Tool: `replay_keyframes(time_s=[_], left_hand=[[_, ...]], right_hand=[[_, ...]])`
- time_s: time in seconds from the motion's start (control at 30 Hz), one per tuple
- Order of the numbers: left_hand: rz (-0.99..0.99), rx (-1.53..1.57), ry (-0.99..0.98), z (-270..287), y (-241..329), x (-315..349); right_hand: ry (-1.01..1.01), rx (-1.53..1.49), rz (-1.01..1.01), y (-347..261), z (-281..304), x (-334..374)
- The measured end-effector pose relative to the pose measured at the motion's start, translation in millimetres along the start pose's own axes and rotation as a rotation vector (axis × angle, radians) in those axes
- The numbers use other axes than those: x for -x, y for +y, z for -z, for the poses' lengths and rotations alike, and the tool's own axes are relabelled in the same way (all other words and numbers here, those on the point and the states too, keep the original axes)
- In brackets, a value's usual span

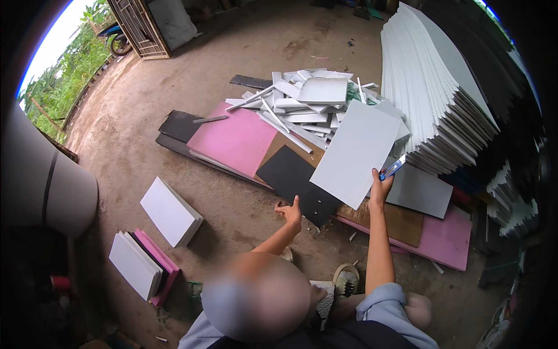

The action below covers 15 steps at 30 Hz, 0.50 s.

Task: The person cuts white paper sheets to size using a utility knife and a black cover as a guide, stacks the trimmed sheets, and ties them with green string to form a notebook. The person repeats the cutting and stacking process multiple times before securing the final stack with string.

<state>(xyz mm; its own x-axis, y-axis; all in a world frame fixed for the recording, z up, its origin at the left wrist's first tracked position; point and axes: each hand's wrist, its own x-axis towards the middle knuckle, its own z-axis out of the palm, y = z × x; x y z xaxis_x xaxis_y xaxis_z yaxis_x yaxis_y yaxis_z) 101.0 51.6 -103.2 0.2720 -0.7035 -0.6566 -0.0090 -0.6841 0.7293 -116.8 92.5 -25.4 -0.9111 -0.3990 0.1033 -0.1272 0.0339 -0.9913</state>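
White sheet (357, 152) near heaped offcuts (322, 90); black sheet (297, 181) alongside

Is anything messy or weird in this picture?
Yes: beyond the white board at the right hand, white scraps lie in a jumbled heap, with strips poking out at different angles. It looks messy beside the tall stack of sheets.
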Motion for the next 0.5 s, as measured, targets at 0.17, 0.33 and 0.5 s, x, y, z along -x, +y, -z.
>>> replay_keyframes(time_s=[0.17, 0.33, 0.5], left_hand=[[-0.12, 0.094, -0.021, -3.4, 11.9, -16.7], [-0.59, 0.08, 0.136, 71.4, 58.1, -36.1], [-0.679, 0.149, -0.009, 175.1, 90.8, -73.5]], right_hand=[[-0.046, -0.001, 0.086, -5.1, 9.4, -13.0], [-0.279, 0.155, -0.04, -2.6, -6.2, -13.8], [-0.528, 0.302, -0.061, 43.6, -91.1, 29.9]])
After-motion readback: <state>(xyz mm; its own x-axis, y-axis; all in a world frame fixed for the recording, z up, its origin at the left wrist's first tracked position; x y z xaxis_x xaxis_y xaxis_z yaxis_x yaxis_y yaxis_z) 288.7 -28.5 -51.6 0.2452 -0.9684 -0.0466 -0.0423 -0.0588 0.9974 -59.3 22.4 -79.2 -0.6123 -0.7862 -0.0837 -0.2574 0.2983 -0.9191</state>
